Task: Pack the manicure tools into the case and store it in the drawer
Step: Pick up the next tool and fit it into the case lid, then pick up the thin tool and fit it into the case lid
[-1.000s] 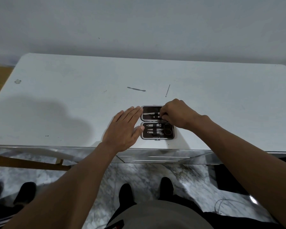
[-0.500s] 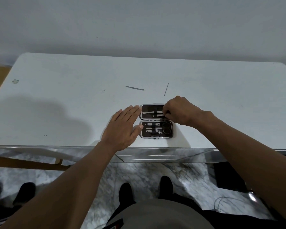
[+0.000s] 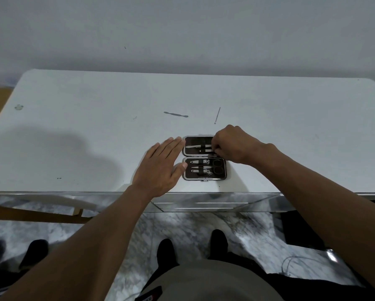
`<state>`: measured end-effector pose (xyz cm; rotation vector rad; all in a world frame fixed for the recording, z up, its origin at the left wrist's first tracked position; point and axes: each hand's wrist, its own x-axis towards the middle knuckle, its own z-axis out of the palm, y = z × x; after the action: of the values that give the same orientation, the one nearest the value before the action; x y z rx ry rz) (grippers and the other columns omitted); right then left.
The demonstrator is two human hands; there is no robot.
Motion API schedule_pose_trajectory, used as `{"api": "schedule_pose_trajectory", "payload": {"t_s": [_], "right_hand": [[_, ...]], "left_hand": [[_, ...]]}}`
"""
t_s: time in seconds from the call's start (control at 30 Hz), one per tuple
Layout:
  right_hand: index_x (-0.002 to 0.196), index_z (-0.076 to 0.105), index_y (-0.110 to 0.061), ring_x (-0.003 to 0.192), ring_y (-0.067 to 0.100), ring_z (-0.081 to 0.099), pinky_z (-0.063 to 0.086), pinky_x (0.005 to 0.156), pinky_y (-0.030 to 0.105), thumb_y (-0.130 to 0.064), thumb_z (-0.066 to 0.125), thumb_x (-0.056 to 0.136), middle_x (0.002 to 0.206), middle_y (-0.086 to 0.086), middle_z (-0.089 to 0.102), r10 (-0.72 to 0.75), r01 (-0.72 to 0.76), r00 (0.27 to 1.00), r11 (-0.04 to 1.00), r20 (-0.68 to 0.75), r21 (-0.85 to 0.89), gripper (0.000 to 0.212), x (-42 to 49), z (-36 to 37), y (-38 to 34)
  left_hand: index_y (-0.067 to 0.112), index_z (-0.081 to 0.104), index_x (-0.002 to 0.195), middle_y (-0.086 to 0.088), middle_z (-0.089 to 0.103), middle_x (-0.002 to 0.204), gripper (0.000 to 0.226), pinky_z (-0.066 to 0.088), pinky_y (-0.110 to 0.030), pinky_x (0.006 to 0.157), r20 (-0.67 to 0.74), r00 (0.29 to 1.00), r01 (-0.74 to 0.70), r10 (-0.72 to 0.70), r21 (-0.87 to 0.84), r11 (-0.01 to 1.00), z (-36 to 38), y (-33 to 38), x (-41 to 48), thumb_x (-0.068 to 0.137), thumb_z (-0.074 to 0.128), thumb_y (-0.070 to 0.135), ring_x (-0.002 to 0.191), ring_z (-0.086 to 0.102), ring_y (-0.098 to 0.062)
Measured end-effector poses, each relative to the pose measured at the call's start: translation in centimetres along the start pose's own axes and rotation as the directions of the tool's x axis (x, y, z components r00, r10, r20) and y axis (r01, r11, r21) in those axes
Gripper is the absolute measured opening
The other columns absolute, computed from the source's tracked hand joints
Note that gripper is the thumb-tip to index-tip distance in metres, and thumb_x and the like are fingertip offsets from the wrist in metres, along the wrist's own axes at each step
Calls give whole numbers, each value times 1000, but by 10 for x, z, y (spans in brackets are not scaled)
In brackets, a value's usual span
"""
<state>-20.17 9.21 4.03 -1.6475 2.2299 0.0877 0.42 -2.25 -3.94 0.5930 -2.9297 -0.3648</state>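
Open case (image 3: 204,158) lying flat near the front edge of the white table (image 3: 73,131), both halves facing up, hinge running left to right between them. In the near half, several tools already under their straps: small files or pushers to the left, what looks like a clipper in the middle, black-handled scissors (image 3: 217,166) at the right end. In the far half, two slim metal tools (image 3: 200,148) lying lengthwise, the right ends hidden under the right hand (image 3: 232,144). That hand curled closed over the right end of the far half, fingertips pinched at a tool's end (seating it under a strap, most likely, though the exact grip is hidden). Left hand (image 3: 160,168) open and flat on the table, fingers together, touching the case's left edge and steadying it, holding nothing. Farther out on the table, well apart from the case, two tools not yet packed: a flat double-ended pusher (image 3: 175,114) to the left and a thin needle-like pick (image 3: 217,115) to its right, just beyond the right hand. By this count, well over half of the packing done. Left to do: finishing the tool in hand, fetching and strapping in the two loose pieces, closing the case, and putting it in the drawer (image 3: 214,203) (presumably the mirrored front below the table edge, shut at present).
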Motion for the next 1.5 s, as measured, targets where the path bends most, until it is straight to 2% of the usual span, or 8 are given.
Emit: {"api": "schedule_pose_trajectory", "payload": {"t_s": [0.4,0.8,0.97,1.03,1.07,1.13,1.37,1.5], "right_hand": [[96,71,-16,92,33,62,51,78,35,-12,55,87,98,12,71,22,-19,999,998,-43,67,18,3,8,-3],[95,71,-5,86,34,65,53,82,38,-5,54,88,95,15,73,274,-222,939,944,-207,245,18,23,-19,15],[120,63,-4,114,33,58,47,94,36,4,53,86,121,15,66,291,-257,940,947,-176,195,37,41,-19,14],[96,67,-6,102,34,58,47,74,27,5,52,85,102,16,66,280,-261,952,953,-121,156,22,47,-18,11],[71,58,-8,88,33,53,39,58,24,6,51,83,80,13,58,301,-286,947,948,-110,140,20,49,-18,11],[58,38,-8,75,29,43,27,52,27,2,53,85,66,8,42,309,-296,943,949,-125,110,32,52,-15,11],[77,56,0,73,36,54,38,64,33,12,48,79,75,17,62,381,-355,894,923,-234,146,15,53,-7,13],[111,53,0,90,42,60,49,78,42,11,47,80,98,23,64,391,-357,892,917,-226,175,34,48,-10,16]], "left_hand": [[22,23,153,5,28,158,60,17,-37,119,-5,1000,-2,2,0,1000,-1,0,0,99,26,48,146,19,-10],[21,23,153,4,28,158,61,18,-37,119,-1,1000,-2,2,-5,1000,-2,1,-1,99,27,48,146,20,-11],[21,24,152,5,28,158,61,15,-34,119,-5,1000,-3,3,-6,1000,-3,2,-1,98,26,49,146,20,-10],[21,24,152,5,28,158,61,15,-34,119,-4,1000,-2,2,-8,1000,-3,2,-1,98,26,49,146,20,-10],[21,24,152,6,28,158,61,15,-34,119,-3,1000,-1,1,-9,1000,-3,1,0,98,26,49,146,19,-10],[21,24,152,6,28,158,61,15,-34,119,-1,1000,1,-2,-13,1000,-4,2,0,98,26,49,146,19,-9],[21,25,152,5,28,157,60,17,-35,119,10,1000,3,-3,6,1000,-4,1,1,98,27,48,146,20,-10],[21,24,152,6,28,158,61,16,-35,119,10,1000,3,-3,2,1000,-4,2,0,98,26,49,146,19,-9]]}}
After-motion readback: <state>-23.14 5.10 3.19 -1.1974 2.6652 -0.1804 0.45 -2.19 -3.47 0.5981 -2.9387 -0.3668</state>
